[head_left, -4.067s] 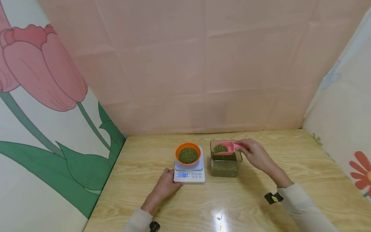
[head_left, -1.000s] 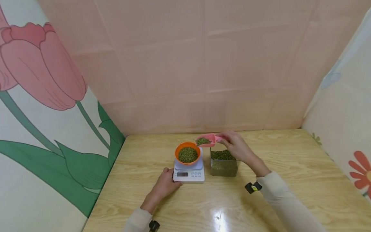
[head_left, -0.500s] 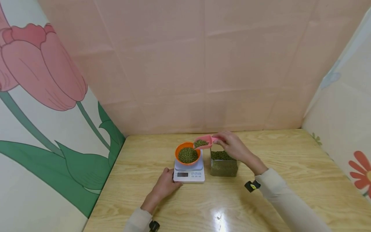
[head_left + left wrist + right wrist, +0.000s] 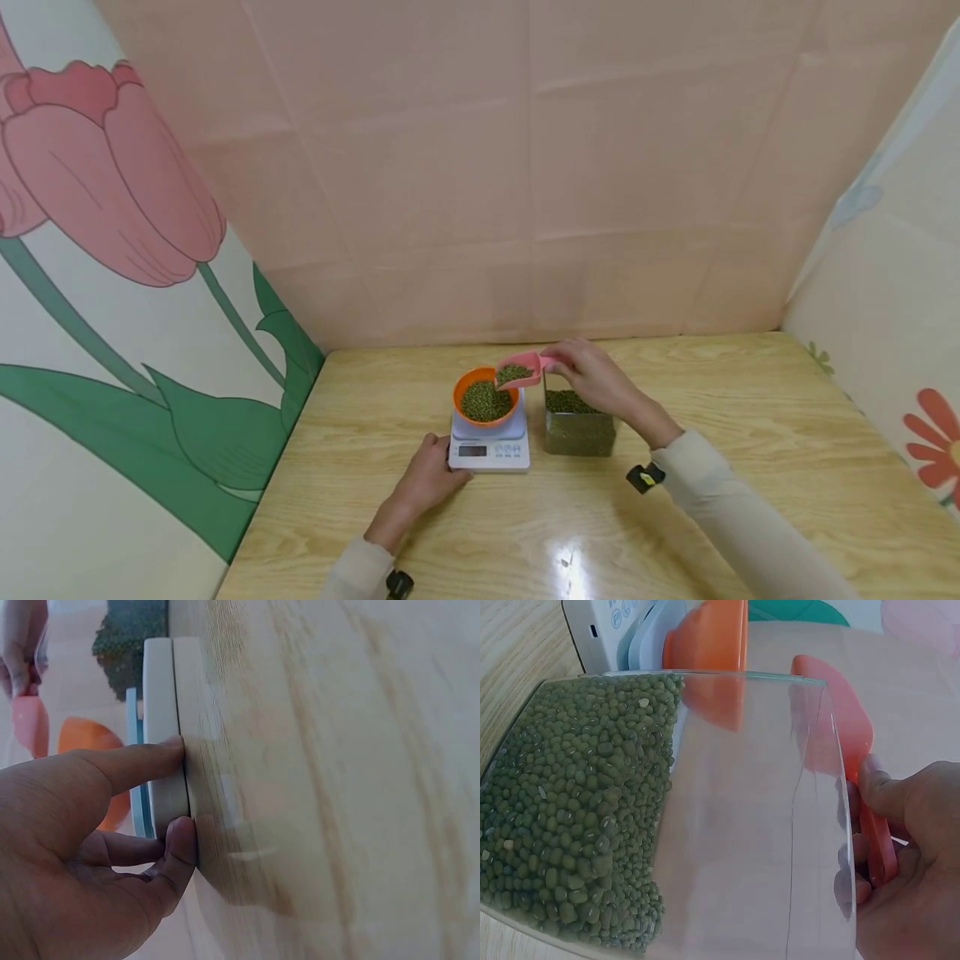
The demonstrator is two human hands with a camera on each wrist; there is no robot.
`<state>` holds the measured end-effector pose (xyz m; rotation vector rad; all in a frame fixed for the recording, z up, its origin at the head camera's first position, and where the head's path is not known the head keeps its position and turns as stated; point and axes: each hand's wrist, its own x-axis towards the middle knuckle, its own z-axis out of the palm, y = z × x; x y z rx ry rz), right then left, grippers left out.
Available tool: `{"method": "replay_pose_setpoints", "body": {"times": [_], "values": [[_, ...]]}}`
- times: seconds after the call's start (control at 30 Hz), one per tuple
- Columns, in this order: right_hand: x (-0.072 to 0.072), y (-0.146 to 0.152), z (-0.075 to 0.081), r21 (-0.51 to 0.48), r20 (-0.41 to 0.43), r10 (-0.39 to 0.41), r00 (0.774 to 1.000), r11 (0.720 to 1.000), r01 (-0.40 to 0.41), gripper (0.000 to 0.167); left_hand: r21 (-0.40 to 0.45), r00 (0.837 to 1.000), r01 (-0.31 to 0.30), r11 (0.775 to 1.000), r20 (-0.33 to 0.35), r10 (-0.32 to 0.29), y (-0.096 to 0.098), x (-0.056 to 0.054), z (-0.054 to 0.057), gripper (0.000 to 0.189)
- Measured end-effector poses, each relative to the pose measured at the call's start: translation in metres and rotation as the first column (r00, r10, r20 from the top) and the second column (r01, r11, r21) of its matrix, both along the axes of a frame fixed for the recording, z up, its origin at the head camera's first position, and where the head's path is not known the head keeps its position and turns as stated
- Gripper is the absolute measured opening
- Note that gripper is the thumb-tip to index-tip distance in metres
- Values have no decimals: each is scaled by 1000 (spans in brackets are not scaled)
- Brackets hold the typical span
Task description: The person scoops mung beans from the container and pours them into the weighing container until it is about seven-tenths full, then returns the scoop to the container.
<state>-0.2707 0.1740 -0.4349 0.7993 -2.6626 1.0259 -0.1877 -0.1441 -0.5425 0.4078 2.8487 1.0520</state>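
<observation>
My right hand (image 4: 594,377) grips the handle of a pink scoop (image 4: 530,362) loaded with green mung beans (image 4: 514,374). The scoop is held over the right rim of an orange bowl (image 4: 459,410), itself part-filled with mung beans. That bowl sits on a white digital kitchen scale (image 4: 491,464), whose display looks dark. At the scale's front left corner, my left hand (image 4: 431,477) holds its edge; the left wrist view has the thumb on the front side and fingers curled at the corner. Through the clear container, the right wrist view shows fingers around the scoop's handle (image 4: 876,844).
A clear plastic container (image 4: 579,437) of mung beans stands just right of the scale, beneath my right hand. Both stand on a wood-grain table (image 4: 360,417). A pink covering (image 4: 525,208) closes off the back, with flower-patterned panels on both sides.
From above the container, the loaded scoop has moved left, and now reaches over the bowl's rim. The scale's display, lit earlier, has gone dark. My left hand stays at the scale.
</observation>
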Motion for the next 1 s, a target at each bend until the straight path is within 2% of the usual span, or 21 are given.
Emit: {"method": "replay_pose_setpoints", "body": {"times": [1.0], "values": [[1, -11, 7, 117, -35, 10, 999, 993, -6, 23, 0, 1000, -3, 1000, 0, 3, 0, 1, 2, 57]]}}
